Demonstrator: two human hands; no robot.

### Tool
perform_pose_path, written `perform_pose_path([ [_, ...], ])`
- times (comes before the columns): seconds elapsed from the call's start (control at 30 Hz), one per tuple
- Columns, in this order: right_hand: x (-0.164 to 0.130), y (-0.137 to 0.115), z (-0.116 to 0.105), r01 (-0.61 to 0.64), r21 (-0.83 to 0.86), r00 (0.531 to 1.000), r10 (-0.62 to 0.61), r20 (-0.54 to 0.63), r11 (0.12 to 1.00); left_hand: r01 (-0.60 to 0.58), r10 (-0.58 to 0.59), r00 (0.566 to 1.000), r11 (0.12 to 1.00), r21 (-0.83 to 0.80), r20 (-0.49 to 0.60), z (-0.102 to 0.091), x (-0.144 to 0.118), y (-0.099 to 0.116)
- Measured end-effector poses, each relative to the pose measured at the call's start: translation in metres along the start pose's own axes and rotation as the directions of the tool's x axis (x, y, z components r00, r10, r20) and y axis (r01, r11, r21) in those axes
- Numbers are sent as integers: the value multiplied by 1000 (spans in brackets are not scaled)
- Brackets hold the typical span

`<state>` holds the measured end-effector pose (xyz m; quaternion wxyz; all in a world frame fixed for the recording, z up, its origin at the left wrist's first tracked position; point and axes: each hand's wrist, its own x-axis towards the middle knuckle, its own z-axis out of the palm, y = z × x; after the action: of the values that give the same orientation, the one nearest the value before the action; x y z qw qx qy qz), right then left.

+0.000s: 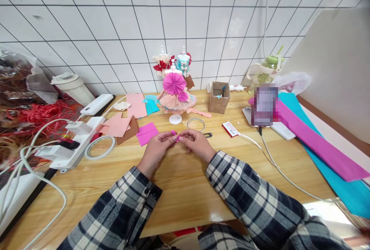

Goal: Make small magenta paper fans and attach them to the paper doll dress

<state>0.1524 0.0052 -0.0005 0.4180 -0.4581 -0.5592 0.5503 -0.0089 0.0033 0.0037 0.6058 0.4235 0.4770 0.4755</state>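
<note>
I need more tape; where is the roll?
The tape roll lies left of the left hand on the wooden table, beside the white power strip.

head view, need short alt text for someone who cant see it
Both hands, left hand and right hand, pinch a small magenta paper piece over a wooden table. Behind stands a paper-dress mannequin, with a tape roll to the left.
</note>
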Motion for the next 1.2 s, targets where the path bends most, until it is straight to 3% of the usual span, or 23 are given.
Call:
perform_pose_path([
  [0.27,4,-1,-10,-62,4,995,61,73,998,-50,18,994,951,304,106,-11,4,6],
  [0.4,6,-1,-12,-77,1,997,77,31,997,29,-70,976,980,198,208,-13,3,8],
  [0.5,5,-1,-11,-65,-14,997,65,30,998,38,-61,980,992,124,191,-9,1,7],
  [0.6,3,-2,-10,-50,-17,997,51,64,999,0,-24,990,986,169,138,-4,0,6],
  [0.8,3,-1,-11,-21,-39,996,24,89,999,-52,6,989,948,314,146,-5,-2,10],
  [1.1,2,-3,-12,-8,-20,994,10,104,1000,-138,36,960,924,355,278,-5,-5,16],
  [1.2,0,-6,-10,-3,-29,985,8,170,1000,-175,51,945,913,367,324,-4,-6,14],
])
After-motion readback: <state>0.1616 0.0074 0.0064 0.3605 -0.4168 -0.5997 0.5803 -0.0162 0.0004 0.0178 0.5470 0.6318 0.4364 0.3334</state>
